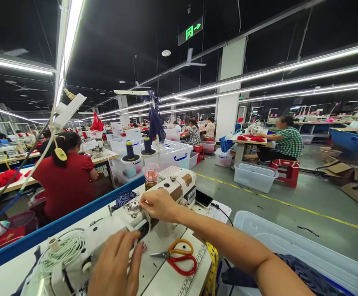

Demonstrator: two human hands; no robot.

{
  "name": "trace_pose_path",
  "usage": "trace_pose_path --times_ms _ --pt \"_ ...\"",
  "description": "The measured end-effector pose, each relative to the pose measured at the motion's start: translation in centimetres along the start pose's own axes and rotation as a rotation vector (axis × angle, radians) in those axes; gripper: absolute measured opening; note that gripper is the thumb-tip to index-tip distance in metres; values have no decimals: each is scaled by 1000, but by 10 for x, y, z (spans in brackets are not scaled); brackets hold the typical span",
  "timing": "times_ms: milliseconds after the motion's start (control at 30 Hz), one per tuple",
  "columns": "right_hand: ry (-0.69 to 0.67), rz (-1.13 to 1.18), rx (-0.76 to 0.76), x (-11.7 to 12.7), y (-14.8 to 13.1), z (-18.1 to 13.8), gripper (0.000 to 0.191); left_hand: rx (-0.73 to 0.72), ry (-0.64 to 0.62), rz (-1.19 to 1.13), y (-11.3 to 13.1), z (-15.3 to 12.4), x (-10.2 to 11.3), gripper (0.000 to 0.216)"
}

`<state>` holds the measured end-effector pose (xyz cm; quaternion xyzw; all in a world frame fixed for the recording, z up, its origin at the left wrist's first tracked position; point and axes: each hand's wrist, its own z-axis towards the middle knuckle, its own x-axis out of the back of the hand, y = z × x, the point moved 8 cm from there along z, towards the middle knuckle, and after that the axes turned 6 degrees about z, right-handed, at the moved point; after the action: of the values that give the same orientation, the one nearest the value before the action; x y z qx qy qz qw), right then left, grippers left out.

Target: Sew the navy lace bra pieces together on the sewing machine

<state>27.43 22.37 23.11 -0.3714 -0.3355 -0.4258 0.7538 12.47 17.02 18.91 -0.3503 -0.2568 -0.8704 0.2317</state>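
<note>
A white industrial sewing machine point(105, 233) stretches across the table in front of me. My right hand point(160, 204) reaches over it, thumb and fingers pinched beside a round metal disc point(133, 208) on top of the machine. Whatever lies between those fingertips is too small to make out. A pale narrow strip hangs just below them. Nearer to me, my left hand point(114, 263) is raised by the machine's front, fingers stretched out and thumb apart, with nothing visible in it. Scissors point(179, 255) with one orange and one red handle lie on the table to its right.
A yellow tape measure point(211, 267) hangs at the table's right edge. Pale green cord point(63, 248) is coiled on the machine's left end. Beside the table stands a clear plastic bin point(259, 230) with dark patterned cloth. A person in red point(66, 181) sits ahead on the left.
</note>
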Motion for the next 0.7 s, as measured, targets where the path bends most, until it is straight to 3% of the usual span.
trace_pose_path --times_ms 67,100,233,467,700 --pt "29 48 -10 -1 0 -4 9 -29 187 243 6 33 11 27" --pt "39 74 -15 -2 0 -5 8 -24 218 351 8 47 10 28" --pt "66 172 -47 -3 7 -4 10 -16 168 497 10 84 -6 33" --pt "107 333 -100 -1 19 -2 12 -70 150 396 -1 86 -16 23" --pt "87 505 -45 8 11 -13 21 -57 187 340 2 78 -6 14"
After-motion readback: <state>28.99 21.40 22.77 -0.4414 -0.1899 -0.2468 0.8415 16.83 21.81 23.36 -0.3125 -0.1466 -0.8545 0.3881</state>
